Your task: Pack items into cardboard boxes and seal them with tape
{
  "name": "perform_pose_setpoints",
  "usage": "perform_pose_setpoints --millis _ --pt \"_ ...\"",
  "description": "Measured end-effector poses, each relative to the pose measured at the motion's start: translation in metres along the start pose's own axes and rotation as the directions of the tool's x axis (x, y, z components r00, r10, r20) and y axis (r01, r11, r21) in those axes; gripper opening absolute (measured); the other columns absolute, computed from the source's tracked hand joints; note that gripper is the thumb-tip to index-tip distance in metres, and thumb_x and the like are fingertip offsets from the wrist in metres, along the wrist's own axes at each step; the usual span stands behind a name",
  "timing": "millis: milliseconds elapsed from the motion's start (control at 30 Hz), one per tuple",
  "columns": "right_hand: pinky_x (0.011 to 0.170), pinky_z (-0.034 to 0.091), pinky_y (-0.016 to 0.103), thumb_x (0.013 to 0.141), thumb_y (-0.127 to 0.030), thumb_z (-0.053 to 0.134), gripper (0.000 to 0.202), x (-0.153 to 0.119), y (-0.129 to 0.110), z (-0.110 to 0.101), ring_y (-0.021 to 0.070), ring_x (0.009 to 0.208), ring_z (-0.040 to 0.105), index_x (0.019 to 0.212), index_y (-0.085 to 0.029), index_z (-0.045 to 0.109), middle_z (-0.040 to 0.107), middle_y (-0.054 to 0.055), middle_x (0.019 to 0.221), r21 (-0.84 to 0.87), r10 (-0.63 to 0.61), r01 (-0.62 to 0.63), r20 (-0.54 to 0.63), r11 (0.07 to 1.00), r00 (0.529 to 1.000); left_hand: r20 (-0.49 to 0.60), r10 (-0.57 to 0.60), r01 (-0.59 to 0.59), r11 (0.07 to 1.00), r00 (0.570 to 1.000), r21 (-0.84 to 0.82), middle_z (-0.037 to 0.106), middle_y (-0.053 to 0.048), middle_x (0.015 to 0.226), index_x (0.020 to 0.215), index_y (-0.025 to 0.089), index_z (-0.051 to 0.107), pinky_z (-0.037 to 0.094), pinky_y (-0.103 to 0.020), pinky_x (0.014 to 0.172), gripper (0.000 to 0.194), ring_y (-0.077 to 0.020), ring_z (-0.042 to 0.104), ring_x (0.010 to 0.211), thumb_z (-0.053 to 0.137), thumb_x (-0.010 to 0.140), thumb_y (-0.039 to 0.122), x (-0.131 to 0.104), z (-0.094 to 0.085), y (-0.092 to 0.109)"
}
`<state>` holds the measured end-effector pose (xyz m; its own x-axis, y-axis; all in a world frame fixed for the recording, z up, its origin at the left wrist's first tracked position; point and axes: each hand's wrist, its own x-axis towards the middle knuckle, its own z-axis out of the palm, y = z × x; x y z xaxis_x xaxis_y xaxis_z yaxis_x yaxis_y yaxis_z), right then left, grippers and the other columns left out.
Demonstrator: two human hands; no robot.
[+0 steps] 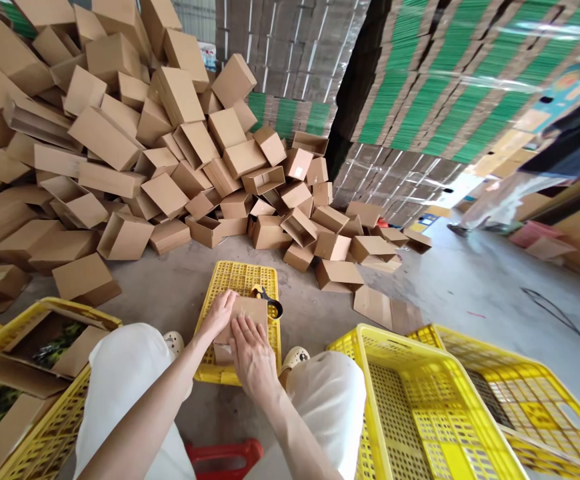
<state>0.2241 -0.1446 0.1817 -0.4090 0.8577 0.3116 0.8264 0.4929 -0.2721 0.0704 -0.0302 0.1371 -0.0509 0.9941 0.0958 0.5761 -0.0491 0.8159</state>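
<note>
A small brown cardboard box (250, 308) rests on an upturned yellow crate (237, 270) between my knees. My left hand (219, 313) is at the box's left side with its fingers bent together against the upper left edge; what it may pinch there is too small to make out. Flat on the box's top lies my right hand (254, 353), fingers stretched forward. A tape dispenser (273, 304) with a black handle and a yellow part lies on the crate, just right of the box.
Brown boxes (170, 193) are heaped ahead and left. Yellow crates (420, 360) stand at the right; a yellow crate (45, 453) at the left holds cartons. A red stool (225, 453) is below me. A person (535, 160) stands far right, near stacked cardboard.
</note>
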Motion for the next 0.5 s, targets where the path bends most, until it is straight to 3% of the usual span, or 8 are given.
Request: perform_pose_setpoints --millis 167,267,367,500 --pt "0.128 0.035 0.053 0.112 -0.026 0.041 0.049 0.063 0.028 0.006 0.0292 0.153 0.050 0.157 -0.017 0.056 0.058 0.013 0.160 -0.019 0.064 -0.064 0.028 0.998 0.998 -0.004 0.002 -0.003 0.998 1.000 -0.066 0.077 -0.008 0.116 0.105 0.023 0.069 0.054 -0.034 0.104 0.036 -0.0202 0.072 0.113 0.035 0.112 0.035 0.001 -0.002 -0.001" --pt "0.129 0.033 0.056 0.113 -0.029 0.039 0.048 0.087 0.038 0.009 0.0312 0.151 0.051 0.153 -0.015 0.060 0.059 0.016 0.158 -0.019 0.107 -0.106 0.044 0.994 0.993 -0.011 -0.002 0.002 0.997 1.000 -0.081 0.077 -0.009 0.114 0.100 0.023 0.068 0.054 -0.036 0.104 0.032 -0.0221 0.072 0.112 0.040 0.111 0.034 0.004 -0.002 -0.001" --pt "0.130 0.031 0.058 0.113 -0.029 0.038 0.049 0.084 0.041 0.007 0.0322 0.153 0.048 0.154 -0.012 0.058 0.057 0.017 0.160 -0.006 0.075 -0.075 0.050 0.997 0.996 -0.016 -0.011 0.009 0.996 1.000 -0.092 0.078 -0.009 0.111 0.097 0.024 0.068 0.053 -0.039 0.105 0.029 -0.0236 0.072 0.112 0.043 0.109 0.033 0.004 -0.002 -0.001" --pt "0.132 0.028 0.058 0.113 -0.033 0.043 0.050 0.045 0.041 -0.005 0.0306 0.158 0.042 0.161 -0.020 0.052 0.052 0.012 0.165 0.089 -0.036 0.030 0.073 0.996 0.997 -0.022 -0.028 0.025 0.992 0.999 -0.120 0.079 -0.009 0.113 0.099 0.025 0.071 0.052 -0.040 0.108 0.030 -0.0246 0.072 0.115 0.044 0.108 0.034 0.002 -0.002 0.001"
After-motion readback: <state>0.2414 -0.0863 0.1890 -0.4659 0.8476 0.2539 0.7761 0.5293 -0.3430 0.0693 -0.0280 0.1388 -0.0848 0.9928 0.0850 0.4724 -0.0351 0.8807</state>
